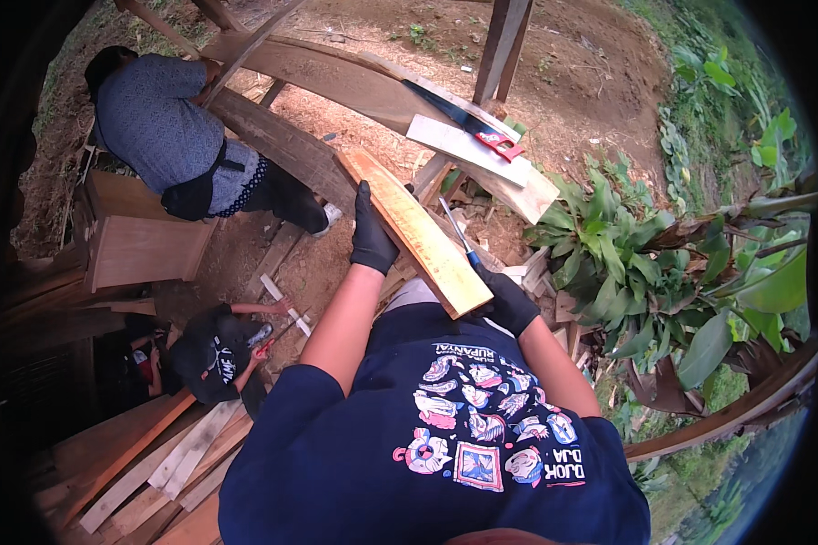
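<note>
At the centre of the frame, the left hand (pixel 374 236) holds the near edge of a wooden board (pixel 418 238); the right hand (pixel 509 302), partly hidden by its lower end, grips a blue-handled tool (pixel 473 258). A red-handled saw (pixel 500 145) lies upper right of centre on the bench (pixel 336 80).

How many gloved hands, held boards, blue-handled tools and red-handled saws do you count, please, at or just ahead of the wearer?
Gloved left hand, gloved right hand: 2
Held yellow-brown board: 1
Blue-handled tool: 1
Red-handled saw: 1
Total: 5
</note>
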Demonstrator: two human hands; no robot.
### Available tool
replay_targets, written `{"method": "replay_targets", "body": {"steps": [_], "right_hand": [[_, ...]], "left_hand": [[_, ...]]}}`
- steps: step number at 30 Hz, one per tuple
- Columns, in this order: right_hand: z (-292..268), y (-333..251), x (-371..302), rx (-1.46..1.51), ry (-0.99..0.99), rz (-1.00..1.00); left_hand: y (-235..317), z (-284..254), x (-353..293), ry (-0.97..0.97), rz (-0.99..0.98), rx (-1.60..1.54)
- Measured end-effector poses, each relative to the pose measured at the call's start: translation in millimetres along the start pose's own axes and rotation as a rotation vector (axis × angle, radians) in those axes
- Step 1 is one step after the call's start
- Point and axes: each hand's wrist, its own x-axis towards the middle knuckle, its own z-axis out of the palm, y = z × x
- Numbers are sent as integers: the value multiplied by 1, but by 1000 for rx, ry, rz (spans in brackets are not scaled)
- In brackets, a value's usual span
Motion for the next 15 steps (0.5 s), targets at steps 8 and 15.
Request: {"method": "replay_targets", "body": {"steps": [8,15], "right_hand": [[86,-12,19,-40,51,20],[129,-23,68,-295,153,8]], "left_hand": [[38,-19,0,-88,26,-22],[59,-33,-44,-92,-63,177]]}}
